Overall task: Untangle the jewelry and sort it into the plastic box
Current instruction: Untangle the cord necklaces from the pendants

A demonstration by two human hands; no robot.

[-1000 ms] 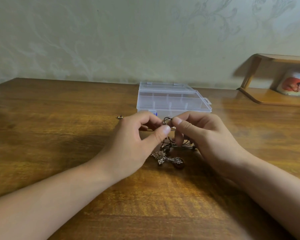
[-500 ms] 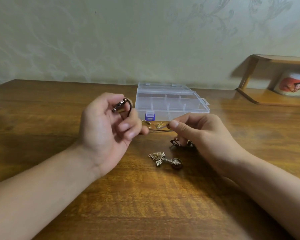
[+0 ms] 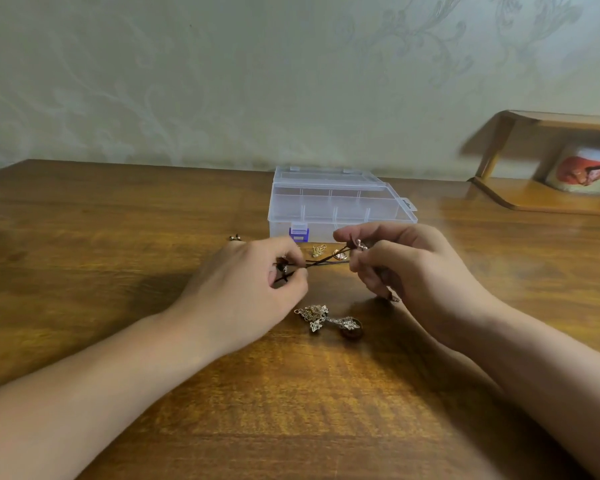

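Stray bead piece point(image 3: 235, 238): sits alone on the wooden table point(image 3: 84, 237), at about ten o'clock from the left hand, well apart from the rest; looks set aside, though I can't tell what it is.
Left hand point(image 3: 246, 289): fingers curled in, pinching one end of the dark cord point(image 3: 326, 262), a small metal fitting showing at the fingertips. That's the anchor side, I'd say.
Dark cord: strung nearly taut between the two hands, strands crossing near the left fingertips. Held up off the table so the crossing can be read and worked loose.
Gold bits point(image 3: 318, 250): lying loose on the wood just behind the cord, at twelve o'clock from it, right before the box front.
Plastic box point(image 3: 340, 202): clear, lid down, blue latch facing the person, at twelve o'clock from the hands. Compartments look bare; sorting not yet begun, by my reckoning.
Silver tangle point(image 3: 328, 320): chains and a dark pendant heaped at six o'clock from the cord, near both hands, waiting its turn.
Right hand point(image 3: 406, 268): thumb and fingers clamped on the cord's other end, a pale clasp poking out on top.
Shelf point(image 3: 551, 161): far off at two o'clock, a printed mug point(image 3: 586, 174) under it.
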